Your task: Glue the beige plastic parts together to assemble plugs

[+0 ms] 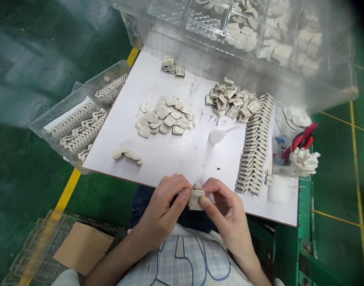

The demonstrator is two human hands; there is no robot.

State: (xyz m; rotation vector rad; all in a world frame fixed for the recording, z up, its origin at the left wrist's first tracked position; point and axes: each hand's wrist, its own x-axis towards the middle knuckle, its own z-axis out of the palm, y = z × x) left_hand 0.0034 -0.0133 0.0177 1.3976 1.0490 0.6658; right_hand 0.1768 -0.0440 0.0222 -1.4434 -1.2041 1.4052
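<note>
At the front edge of the white board [182, 159], my left hand [166, 208] and my right hand [226, 210] both pinch a small beige plastic part [196, 200], one from each side. Thumbs and forefingers press its edges, and a rounded knob shows at its top. Flat beige pieces [164, 117] form a loose pile beyond my hands. Farther right is a heap of clip-like beige pieces [229, 99]. A long stacked row of beige parts [255, 147] runs down the board's right side. A small white bottle with a thin nozzle [216, 137] lies near the middle.
Clear divided trays [238, 63] of parts overhang the board's far side. Another tray [77, 119] adjoins its left edge. Red-handled tool [301, 141] and crumpled white tissue [303, 161] sit at the right. A few beige pieces [127, 155] lie at the left front.
</note>
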